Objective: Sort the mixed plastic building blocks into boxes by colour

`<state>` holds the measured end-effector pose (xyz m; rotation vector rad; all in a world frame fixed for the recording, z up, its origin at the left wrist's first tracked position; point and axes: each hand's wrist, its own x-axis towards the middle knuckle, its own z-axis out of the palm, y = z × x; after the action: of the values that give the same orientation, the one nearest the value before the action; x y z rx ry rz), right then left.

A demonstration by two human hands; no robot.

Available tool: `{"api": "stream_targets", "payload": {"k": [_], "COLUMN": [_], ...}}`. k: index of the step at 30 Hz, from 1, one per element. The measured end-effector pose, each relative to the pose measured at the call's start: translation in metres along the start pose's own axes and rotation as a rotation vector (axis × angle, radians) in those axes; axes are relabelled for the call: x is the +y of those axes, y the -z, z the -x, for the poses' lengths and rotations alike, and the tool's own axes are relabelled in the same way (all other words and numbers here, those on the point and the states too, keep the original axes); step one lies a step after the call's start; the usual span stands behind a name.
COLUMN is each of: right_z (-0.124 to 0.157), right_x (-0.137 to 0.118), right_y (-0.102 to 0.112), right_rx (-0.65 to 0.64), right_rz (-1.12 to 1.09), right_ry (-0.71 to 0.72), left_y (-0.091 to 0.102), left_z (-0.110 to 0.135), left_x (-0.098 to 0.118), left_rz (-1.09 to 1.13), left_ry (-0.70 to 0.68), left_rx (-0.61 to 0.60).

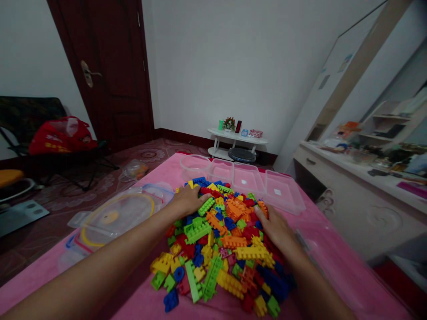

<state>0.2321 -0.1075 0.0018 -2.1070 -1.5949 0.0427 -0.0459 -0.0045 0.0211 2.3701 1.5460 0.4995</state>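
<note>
1 pile of interlocking toy bricks, mid-table on the pink-covered table; too many overlapping to count. Colours: green, yellow, orange, red, blue. Pile runs lengthwise from the table's far edge toward the wearer.

Long bricks, axes mixed:
- 2 long green bricks at the pile's near side, roughly far-to-near; right one tips right at its far end, left one tips left.
- 1 long yellow brick, right side, roughly crosswise.
- 1 thick yellow brick, diagonal, right end nearer.
- 1 orange brick, mid-pile, diagonal, right end nearer.

2 hands. Left hand on the pile's far-left side, palm down, thumb out toward the middle. Right hand at the right flank, thumb tip on orange bricks. Thumbs stand apart from fingers on both; fingertips hidden, so can't say if either pinches a brick.

4 clear containers along the far edge: 1 round tub, 3 rectangular boxes to its right, the rightmost by the far-right corner. Clear lids overlap along the left edge: yellow, red, blue rims, exact count unclear.
</note>
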Motion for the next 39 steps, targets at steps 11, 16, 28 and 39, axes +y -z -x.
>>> {"api": "stream_targets", "payload": {"k": [11,16,28,39], "right_z": [0.016,0.018,0.008,-0.022], "right_x": [-0.057,-0.059,-0.030,-0.050], "right_y": [0.029,0.031,0.018,0.026], "right_rx": [-0.174,-0.086,0.061,-0.294], "right_rz": [-0.205,-0.306,-0.240,0.101], "right_ry": [0.093,0.111,0.174,0.017], "left_y": [0.031,0.057,0.027,0.019], "left_z": [-0.006,-0.051,-0.110,-0.098], "left_x": [0.039,0.017,-0.025,0.011], "left_rz": [-0.196,-0.286,-0.417,-0.357], "left_ry": [-0.045,0.008,-0.031,-0.212], "left_rx": [-0.191,0.051,-0.154,0.079]}}
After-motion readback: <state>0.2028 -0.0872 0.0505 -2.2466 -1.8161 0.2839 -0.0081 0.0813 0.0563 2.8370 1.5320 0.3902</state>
